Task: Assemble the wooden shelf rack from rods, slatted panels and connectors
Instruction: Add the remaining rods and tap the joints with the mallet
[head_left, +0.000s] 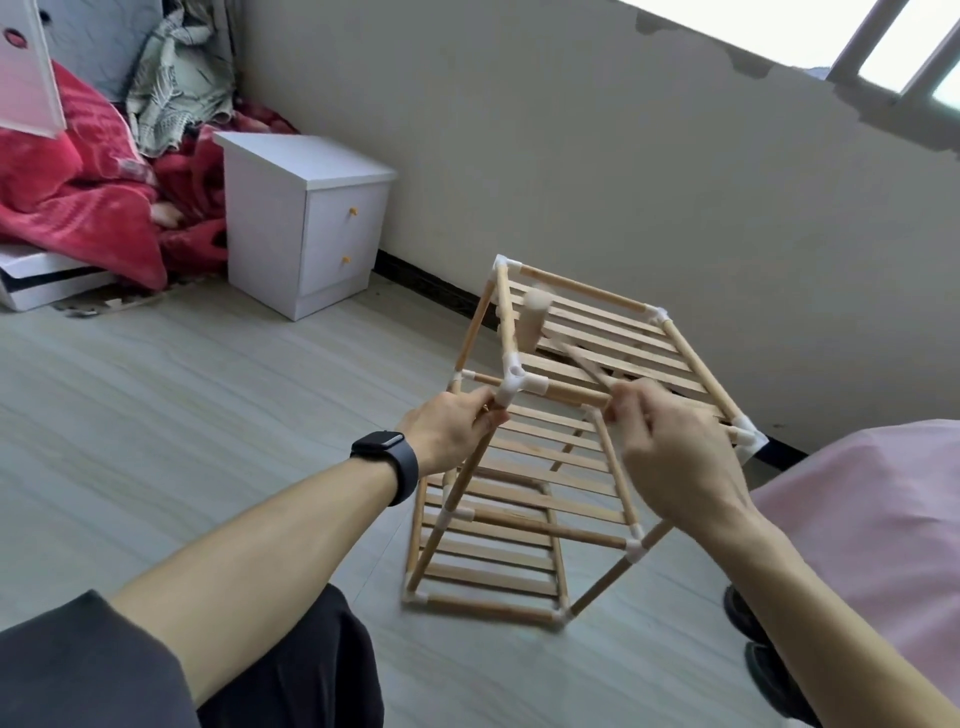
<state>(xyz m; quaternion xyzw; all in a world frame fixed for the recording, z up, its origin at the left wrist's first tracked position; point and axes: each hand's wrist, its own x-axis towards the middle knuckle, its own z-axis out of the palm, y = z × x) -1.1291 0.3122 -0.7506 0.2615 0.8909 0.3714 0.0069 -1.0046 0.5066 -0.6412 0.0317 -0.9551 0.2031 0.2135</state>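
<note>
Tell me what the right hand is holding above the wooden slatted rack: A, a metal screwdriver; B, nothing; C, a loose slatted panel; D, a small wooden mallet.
D: the right hand grips the thin handle of a small wooden mallet, whose motion-blurred head sits over the top of the light wooden slatted shelf rack.

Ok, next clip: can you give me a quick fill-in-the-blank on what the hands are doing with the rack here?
1. The left hand grips a rod of the rack right beside a connector that is ____ in colour.
2. The right hand holds a blurred wooden mallet by its ____.
3. The white nightstand by the wall has ____ drawers.

Missing words: white; handle; two.
</note>
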